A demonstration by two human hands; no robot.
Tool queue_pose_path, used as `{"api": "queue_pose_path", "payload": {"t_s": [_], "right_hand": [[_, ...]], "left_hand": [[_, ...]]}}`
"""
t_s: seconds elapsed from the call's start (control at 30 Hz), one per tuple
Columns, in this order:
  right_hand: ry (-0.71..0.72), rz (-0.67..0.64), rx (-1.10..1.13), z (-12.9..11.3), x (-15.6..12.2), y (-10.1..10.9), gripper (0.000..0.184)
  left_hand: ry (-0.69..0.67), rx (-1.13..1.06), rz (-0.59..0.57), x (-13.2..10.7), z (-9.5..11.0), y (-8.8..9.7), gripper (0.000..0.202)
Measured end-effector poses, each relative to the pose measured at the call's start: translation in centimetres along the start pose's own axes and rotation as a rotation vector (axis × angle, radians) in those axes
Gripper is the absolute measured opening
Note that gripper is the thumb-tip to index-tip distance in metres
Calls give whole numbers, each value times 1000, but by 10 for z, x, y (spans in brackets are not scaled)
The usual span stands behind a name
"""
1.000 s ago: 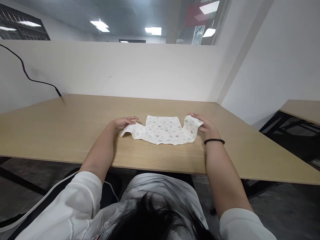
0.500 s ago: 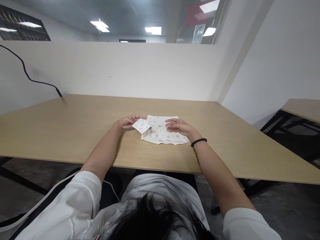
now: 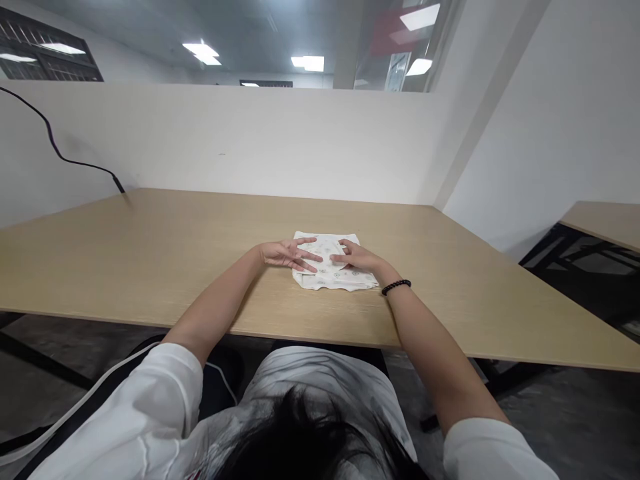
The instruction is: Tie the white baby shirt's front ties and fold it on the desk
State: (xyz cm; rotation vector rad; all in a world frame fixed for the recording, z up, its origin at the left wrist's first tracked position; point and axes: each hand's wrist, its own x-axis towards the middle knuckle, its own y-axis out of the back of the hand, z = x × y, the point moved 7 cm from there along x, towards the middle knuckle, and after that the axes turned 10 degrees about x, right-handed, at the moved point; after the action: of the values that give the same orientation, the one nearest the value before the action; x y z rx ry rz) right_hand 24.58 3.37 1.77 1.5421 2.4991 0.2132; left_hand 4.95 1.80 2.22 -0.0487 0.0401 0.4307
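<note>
A small white baby garment with a faint printed pattern [image 3: 336, 281] lies folded into a flat rectangle on the light wood desk [image 3: 150, 267]. My left hand [image 3: 289, 255] rests with spread fingers on the cloth's left part, and my right hand [image 3: 358, 257] lies flat on its right part. Neither hand grips the cloth. Both sit close together, covering the middle of the folded cloth. A black beaded bracelet [image 3: 396, 287] circles my right wrist.
White partition walls [image 3: 225, 140] rise behind and to the right of the desk. A black cable [image 3: 55, 147] hangs down the left partition to the desk's far corner. Another wooden desk [image 3: 605, 225] stands beyond the right partition, lower right.
The cloth has gone from spread out with side flaps to a compact folded rectangle. My left hand has moved right onto it, and my right hand has moved left.
</note>
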Motion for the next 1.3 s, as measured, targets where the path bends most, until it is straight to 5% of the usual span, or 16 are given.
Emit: {"api": "queue_pose_path", "payload": {"t_s": [0.17,0.3,0.47,0.57,0.73,0.97,1.17,1.3], "right_hand": [[36,27,60,-9,-2,-5,56],[-12,-118,240,-9,-4,-21,60],[-206,-216,-1,6,-12,-21,68],[-230,-172,-148,4,-18,-7,71],[-68,-173,-189,-12,-20,-3,57],[-85,-232,-295,-8,-15,-2,33],[-130,-440,-394,-11,-34,1,42],[-253,-409,-528,0,-38,7,49]], "left_hand": [[84,106,-55,-10,2,4,74],[173,211,-29,-12,-5,14,59],[259,324,52,-12,-11,23,47],[201,347,72,-10,-6,19,44],[31,356,222,3,5,18,40],[90,542,139,14,1,1,40],[173,777,54,7,5,-7,35],[237,868,14,9,3,-14,34]]}}
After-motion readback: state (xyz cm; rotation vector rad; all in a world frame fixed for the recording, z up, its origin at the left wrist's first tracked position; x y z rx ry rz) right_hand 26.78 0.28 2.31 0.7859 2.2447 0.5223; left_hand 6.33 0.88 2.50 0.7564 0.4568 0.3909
